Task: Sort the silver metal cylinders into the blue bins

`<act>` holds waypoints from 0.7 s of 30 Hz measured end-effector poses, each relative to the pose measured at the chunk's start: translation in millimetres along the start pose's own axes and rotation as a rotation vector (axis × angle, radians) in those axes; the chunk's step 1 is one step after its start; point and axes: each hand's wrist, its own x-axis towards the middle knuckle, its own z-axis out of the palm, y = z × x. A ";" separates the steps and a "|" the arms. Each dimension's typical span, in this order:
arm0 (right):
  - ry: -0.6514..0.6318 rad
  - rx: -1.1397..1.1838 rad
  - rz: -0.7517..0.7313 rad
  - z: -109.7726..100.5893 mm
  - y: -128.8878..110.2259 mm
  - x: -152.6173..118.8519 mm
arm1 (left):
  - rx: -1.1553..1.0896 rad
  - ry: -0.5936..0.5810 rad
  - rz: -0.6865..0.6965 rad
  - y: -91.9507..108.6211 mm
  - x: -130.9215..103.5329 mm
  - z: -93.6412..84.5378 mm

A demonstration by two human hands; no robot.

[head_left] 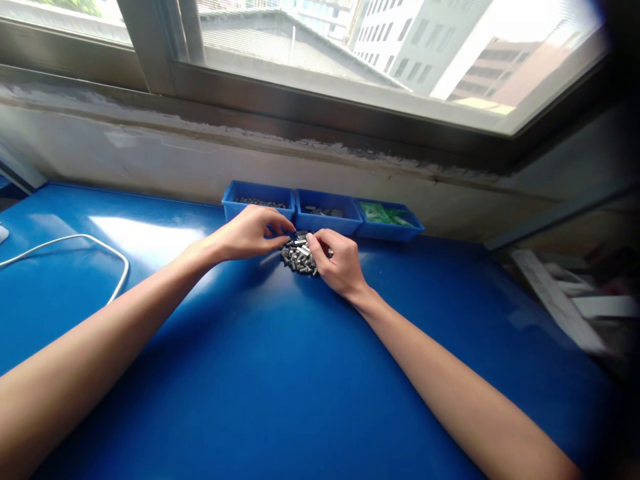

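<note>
A small heap of short metal cylinders (pixel 299 259), silvery with some dark ones, lies on the blue tabletop (pixel 280 373). From the left, my left hand (pixel 253 233) reaches to the heap's far edge. Its thumb and index finger come together in a pinch beside a tiny dark piece, too small to name. My right hand (pixel 340 259) is at the heap's right side, fingers curled and thumb against the index finger. Whatever lies within that grip is hidden. Part of the heap is covered by the right hand.
Behind the heap stand three blue bins: a left bin (pixel 231 200) with small metal parts, a middle bin (pixel 353 225) with grey pieces, and a right bin (pixel 395 233) with green packets. A white cable (pixel 123 267) lies at left. Wall and window rise behind.
</note>
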 end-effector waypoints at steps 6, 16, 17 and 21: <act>-0.017 0.010 0.000 0.4 0.9 -0.7 | 0.137 -0.130 0.129 -6.2 -2.2 6.9; -0.022 0.027 -0.003 0.0 -1.1 -0.1 | 0.053 -0.067 0.025 -8.9 -3.0 9.6; -0.021 0.028 -0.005 0.0 -0.7 -0.2 | 0.021 -0.055 0.001 -8.8 -3.0 9.3; -0.015 0.030 -0.009 0.4 0.4 -0.3 | -0.094 -0.003 -0.096 -9.6 -2.9 5.8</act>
